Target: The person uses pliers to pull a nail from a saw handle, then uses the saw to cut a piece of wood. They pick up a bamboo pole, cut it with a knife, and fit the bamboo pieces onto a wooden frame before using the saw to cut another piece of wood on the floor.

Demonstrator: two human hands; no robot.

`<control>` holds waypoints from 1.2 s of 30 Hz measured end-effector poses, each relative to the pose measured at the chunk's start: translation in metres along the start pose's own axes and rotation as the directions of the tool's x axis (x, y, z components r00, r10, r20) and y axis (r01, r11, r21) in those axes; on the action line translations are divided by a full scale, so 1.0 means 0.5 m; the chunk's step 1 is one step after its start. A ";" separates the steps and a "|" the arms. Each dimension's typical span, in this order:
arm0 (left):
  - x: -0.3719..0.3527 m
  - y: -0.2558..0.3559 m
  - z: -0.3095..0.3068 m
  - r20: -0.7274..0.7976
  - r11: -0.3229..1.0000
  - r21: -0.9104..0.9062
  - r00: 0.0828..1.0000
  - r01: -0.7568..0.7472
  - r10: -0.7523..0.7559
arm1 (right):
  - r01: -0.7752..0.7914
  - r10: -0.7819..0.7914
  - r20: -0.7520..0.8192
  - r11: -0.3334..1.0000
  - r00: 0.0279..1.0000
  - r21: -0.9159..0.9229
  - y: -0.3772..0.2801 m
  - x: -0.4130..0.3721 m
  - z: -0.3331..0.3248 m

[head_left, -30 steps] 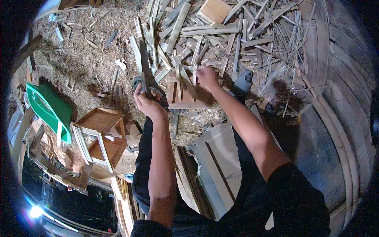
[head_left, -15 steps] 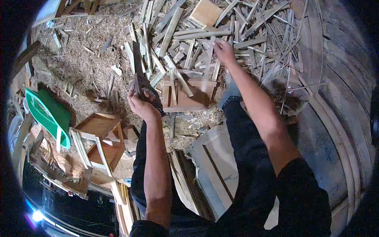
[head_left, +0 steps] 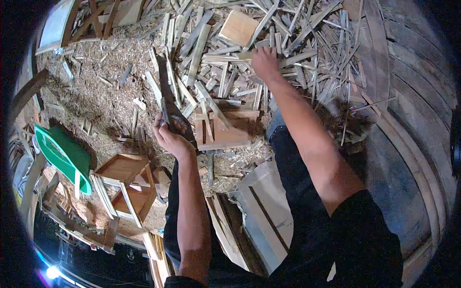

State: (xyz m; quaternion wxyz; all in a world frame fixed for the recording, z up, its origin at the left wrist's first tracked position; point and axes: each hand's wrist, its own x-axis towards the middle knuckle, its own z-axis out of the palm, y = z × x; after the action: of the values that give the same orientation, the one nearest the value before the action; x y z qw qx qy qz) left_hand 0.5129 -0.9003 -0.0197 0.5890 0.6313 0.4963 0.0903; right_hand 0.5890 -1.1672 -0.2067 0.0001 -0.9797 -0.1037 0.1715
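My left hand (head_left: 170, 139) is closed round the handle end of a handsaw (head_left: 165, 84), whose dark blade points away from me over the sawdust. My right hand (head_left: 265, 63) is over the heap of scrap wood (head_left: 225, 72) with its fingers curled down. What it grips, if anything, is hidden; a wood strip lies against its left side. Between my hands and nearer me is a low wooden block (head_left: 230, 137) with thin wood sticks (head_left: 213, 108) lying across it.
A square wooden board (head_left: 238, 28) lies on the heap. At left stand a green plastic chair (head_left: 65, 156) and a small wooden frame with shelves (head_left: 126, 168). Curved planks (head_left: 418, 158) rise along the right. Sawdust covers the ground.
My right hand has moved slightly left and down onto the heap; the pale strip that hung blurred below it no longer shows there. My left hand stays on the saw. The view has shifted slightly.
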 end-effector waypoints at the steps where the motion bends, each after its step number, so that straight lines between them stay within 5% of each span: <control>1: 0.006 -0.010 0.000 0.000 0.999 -0.009 0.999 -0.032 0.032 | 0.032 -0.031 -0.055 0.999 0.998 0.016 0.006 -0.007 0.004; 3: 0.021 -0.026 -0.002 -0.006 0.995 -0.026 0.995 -0.098 0.098 | 0.103 -0.094 -0.167 0.994 0.981 0.045 0.007 -0.020 -0.009; 4: 0.020 -0.023 -0.004 0.013 0.994 0.017 0.994 -0.110 0.110 | 0.009 -0.028 0.070 0.966 0.997 0.260 0.013 -0.024 -0.027; 7: 0.001 -0.002 0.005 0.045 0.991 0.086 0.995 -0.098 0.094 | -0.287 0.019 0.447 0.792 0.895 0.540 0.023 -0.043 -0.052; 10: -0.010 0.010 0.022 0.019 0.999 0.041 1.000 -0.012 0.011 | -0.083 0.043 0.075 0.725 0.996 0.684 0.033 -0.076 -0.011; 11: -0.008 0.006 0.023 0.019 1.000 0.022 1.000 0.003 -0.004 | -0.004 0.076 -0.071 0.712 0.995 0.702 0.032 -0.083 -0.008; 15: -0.002 -0.012 0.034 0.008 0.998 -0.036 0.999 -0.048 0.049 | -0.159 0.358 -0.151 0.702 0.921 0.695 0.048 -0.025 0.004; 20: -0.001 -0.008 0.058 0.030 0.996 -0.089 0.999 -0.017 0.020 | -0.519 0.609 0.203 0.400 0.767 0.756 0.061 0.113 0.020; 22: 0.001 -0.011 0.069 0.049 0.997 -0.050 0.997 -0.051 0.053 | -0.706 0.631 0.396 0.365 0.667 0.607 0.054 0.155 -0.041; 25: 0.007 -0.011 0.089 0.056 0.998 0.000 0.997 -0.057 0.057 | -0.745 0.590 0.469 0.409 0.657 0.527 0.057 0.173 -0.062; 27: 0.016 -0.013 0.080 0.109 0.997 -0.010 0.991 -0.072 0.073 | -0.550 0.616 0.362 0.141 0.700 0.823 0.066 0.163 0.003; 29: 0.023 -0.012 0.080 0.135 0.996 -0.046 0.988 -0.070 0.075 | -0.531 0.637 0.435 -0.047 0.636 0.846 0.073 0.169 0.024; 32: 0.011 0.016 0.092 0.062 0.998 -0.040 0.997 -0.039 0.041 | -0.304 0.398 0.500 -0.460 0.769 0.834 0.055 0.117 -0.121; 36: -0.015 0.056 0.082 0.092 0.998 -0.038 0.995 -0.041 0.045 | -0.239 0.204 0.440 -0.609 0.875 0.756 0.048 0.071 -0.223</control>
State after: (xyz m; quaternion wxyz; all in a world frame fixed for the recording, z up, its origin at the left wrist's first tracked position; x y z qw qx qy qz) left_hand 0.5524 -0.9274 -0.0047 0.6206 0.6349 0.4528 0.0823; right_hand 0.6639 -1.1796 -0.1147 0.7999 -0.4572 0.3471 0.1750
